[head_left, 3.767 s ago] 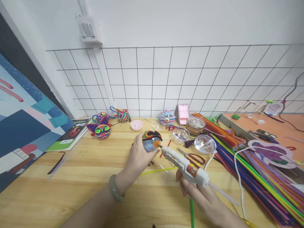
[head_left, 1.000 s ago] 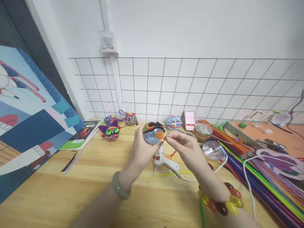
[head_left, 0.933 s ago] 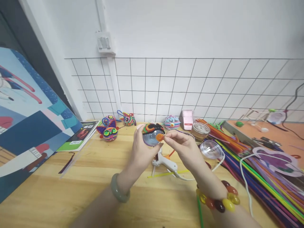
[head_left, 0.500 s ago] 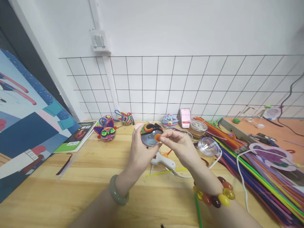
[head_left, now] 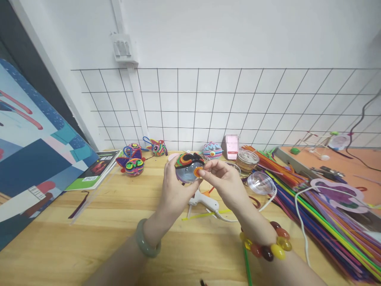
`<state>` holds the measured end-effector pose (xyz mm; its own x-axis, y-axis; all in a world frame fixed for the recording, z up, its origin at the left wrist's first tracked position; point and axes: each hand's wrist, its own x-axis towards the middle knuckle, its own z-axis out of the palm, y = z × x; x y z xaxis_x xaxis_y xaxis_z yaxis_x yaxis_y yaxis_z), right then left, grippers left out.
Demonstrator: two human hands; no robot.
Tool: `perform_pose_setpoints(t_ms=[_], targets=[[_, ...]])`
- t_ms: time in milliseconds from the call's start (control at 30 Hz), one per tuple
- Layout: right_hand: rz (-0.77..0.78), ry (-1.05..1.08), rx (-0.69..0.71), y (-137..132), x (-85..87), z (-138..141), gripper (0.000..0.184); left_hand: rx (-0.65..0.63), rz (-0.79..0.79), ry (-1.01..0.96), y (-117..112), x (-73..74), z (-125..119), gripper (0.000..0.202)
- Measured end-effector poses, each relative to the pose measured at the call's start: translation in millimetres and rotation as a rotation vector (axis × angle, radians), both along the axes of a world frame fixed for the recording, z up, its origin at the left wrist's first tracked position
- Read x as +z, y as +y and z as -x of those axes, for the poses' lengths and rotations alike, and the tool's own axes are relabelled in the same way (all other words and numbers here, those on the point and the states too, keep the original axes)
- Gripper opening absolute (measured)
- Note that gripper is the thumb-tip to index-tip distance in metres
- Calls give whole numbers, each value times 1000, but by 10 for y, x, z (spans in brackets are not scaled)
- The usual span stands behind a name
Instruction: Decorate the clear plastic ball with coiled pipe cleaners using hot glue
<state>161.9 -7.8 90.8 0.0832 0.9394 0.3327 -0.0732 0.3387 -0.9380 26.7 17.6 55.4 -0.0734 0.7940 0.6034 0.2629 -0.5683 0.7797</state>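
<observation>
My left hand (head_left: pixel 172 190) is wrapped round a clear plastic ball (head_left: pixel 187 174), whose upper part is covered in black, orange and green fuzzy strips. Between the thumb and fingers of my right hand (head_left: pixel 224 180) is a small orange coil (head_left: pixel 197 171), pressed against the ball's right side. Whether the coil is stuck to the ball I cannot tell. Below both hands a white glue gun (head_left: pixel 205 201) lies on the wooden table (head_left: pixel 190 246), its cord running right. A yellow pipe cleaner (head_left: pixel 190 217) lies just in front of it.
Colourful finished balls (head_left: pixel 133 166) stand at the back left, beside a magazine (head_left: pixel 95 171). A striped ball (head_left: pixel 212 150), a phone (head_left: pixel 231 147), a round jar (head_left: pixel 247 159) and a clear half shell (head_left: pixel 261 182) are at the back right. Bundled pipe cleaners (head_left: pixel 315 222) cover the right side.
Both hands keep their hold on the ball and the orange coil, almost unmoved. The whole view has shifted slightly.
</observation>
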Motion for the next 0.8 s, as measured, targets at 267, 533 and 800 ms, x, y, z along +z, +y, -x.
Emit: perform_pose_setpoints(t_ms=[267, 533, 800], targets=[[-14, -9, -14, -6, 10, 11, 24, -34, -25, -47, 4, -18, -9, 73], [-25, -27, -18, -9, 10, 15, 24, -70, -3, -82, -5, -7, -20, 73], [-29, -31, -17, -12, 6, 6, 23, -231, 81, -156, -6, 9, -16, 77]])
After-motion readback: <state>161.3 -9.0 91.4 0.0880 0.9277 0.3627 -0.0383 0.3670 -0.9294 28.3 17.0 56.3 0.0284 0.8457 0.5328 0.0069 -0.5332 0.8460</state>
